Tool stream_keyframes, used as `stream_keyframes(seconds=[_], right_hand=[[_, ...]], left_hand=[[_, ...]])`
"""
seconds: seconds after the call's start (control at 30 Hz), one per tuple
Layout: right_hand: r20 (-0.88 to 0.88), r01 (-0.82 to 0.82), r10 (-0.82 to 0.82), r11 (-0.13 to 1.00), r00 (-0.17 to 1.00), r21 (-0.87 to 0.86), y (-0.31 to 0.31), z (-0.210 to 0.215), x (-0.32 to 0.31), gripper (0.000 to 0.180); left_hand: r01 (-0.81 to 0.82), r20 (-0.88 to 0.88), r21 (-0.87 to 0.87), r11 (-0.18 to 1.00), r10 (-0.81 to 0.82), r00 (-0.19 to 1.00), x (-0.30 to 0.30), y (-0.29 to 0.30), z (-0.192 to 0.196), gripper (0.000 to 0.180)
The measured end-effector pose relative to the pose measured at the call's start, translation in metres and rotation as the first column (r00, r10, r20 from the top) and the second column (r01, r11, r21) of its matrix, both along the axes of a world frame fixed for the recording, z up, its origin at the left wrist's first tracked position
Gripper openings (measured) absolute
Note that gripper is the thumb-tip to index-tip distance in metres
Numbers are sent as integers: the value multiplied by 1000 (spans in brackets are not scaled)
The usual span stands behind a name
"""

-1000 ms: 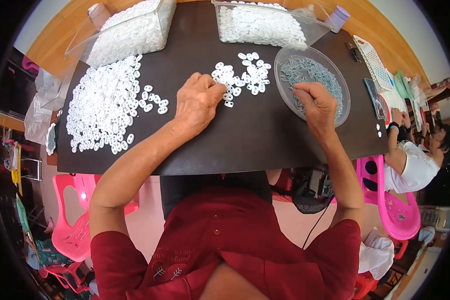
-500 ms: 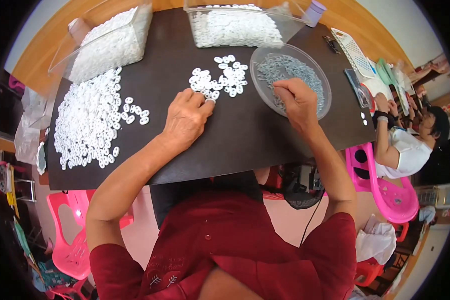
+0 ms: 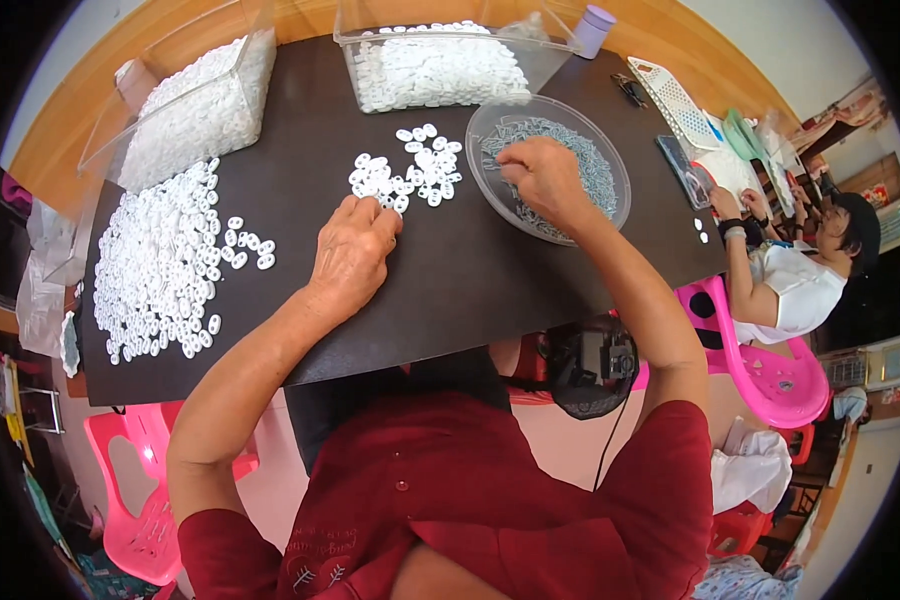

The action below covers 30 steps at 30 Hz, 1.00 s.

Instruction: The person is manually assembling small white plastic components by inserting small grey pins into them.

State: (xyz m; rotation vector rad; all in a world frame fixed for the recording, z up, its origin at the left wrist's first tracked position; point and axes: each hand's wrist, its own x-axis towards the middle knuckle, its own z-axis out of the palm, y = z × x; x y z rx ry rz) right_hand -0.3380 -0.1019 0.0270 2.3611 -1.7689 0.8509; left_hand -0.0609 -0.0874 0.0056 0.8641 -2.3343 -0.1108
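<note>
Right hand [image 3: 542, 176] in clear bowl [image 3: 610, 205]

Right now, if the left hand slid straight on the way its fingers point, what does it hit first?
The left hand points up and slightly right across the dark table; it would first meet the small cluster of white rings, which its fingertips already seem to touch.

I see a dark brown desk [image 3: 450, 290] carrying a big heap of small white rings [image 3: 160, 265] on its left side, a smaller cluster of the same rings [image 3: 410, 175] near the middle, and a round clear dish [image 3: 610, 215] of grey metal bits to the right of that cluster. Along the far edge stand two clear plastic bins [image 3: 435, 60] filled with white rings, with a lilac cup [image 3: 594, 30] beside the right-hand one. My left hand [image 3: 355, 255] rests on the bare desk just below the small cluster.
</note>
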Motion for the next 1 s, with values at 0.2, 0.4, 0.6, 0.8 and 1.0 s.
stream_keyframes(seconds=[0.2, 0.4, 0.6, 0.8, 1.0], right_hand=[[-96, -1, 7, 998, 995, 67, -17, -7, 7, 7], [-229, -41, 54, 997, 972, 61, -27, -20, 6, 10], [-192, -87, 91, 996, 977, 27, -23, -18, 5, 11], [-1, -55, 55, 998, 998, -1, 2, 9, 12, 8], [398, -44, -25, 985, 917, 164, 39, 33, 52, 5]], left_hand=[[4, -69, 166, 986, 8, 998, 2, 4, 3, 13], [-33, -74, 108, 994, 41, 996, 4, 14, 3, 14], [8, -318, 597, 802, 228, 920, 15, 33, 24, 5], [223, -525, 765, 604, 386, 759, 28, 46, 17, 6], [425, -645, 759, 493, 483, 592, 31, 51, 18, 8]])
